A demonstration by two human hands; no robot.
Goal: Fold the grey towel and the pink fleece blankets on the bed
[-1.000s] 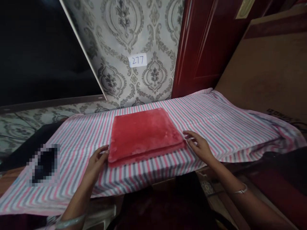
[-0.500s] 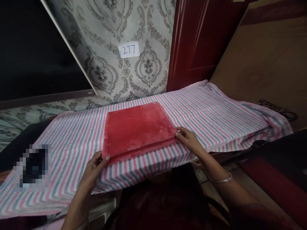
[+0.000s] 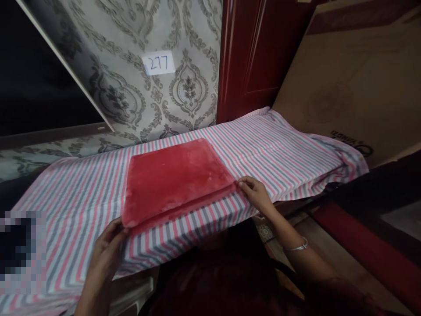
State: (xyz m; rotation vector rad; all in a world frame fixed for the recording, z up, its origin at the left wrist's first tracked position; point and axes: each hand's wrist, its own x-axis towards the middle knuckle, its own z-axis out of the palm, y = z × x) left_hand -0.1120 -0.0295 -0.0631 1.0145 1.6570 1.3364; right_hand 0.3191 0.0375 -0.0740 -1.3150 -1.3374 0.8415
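Observation:
A red plush cloth [image 3: 174, 175], seemingly folded, lies flat on the striped bedsheet-like cover [image 3: 279, 149]. Along its near edge, a lower layer sticks out below the upper one. My left hand [image 3: 107, 250] pinches the near left corner between thumb and fingers. At the near right corner, the thumb and fingertips of my right hand [image 3: 258, 193] are closed on the edge. A metal bangle [image 3: 297, 245] circles my right wrist.
A dark screen [image 3: 42, 74] stands at the back left. Behind the table are patterned wallpaper [image 3: 190, 87], a paper marked 277 [image 3: 159, 63] and a red door panel [image 3: 253, 57]. A large cardboard box [image 3: 355, 83] leans at the right. A blurred patch [image 3: 19, 250] covers something at left.
My view has shifted right, so everything sits further left. My left thumb has moved from the cloth's top to its near edge; my right hand stays at its corner.

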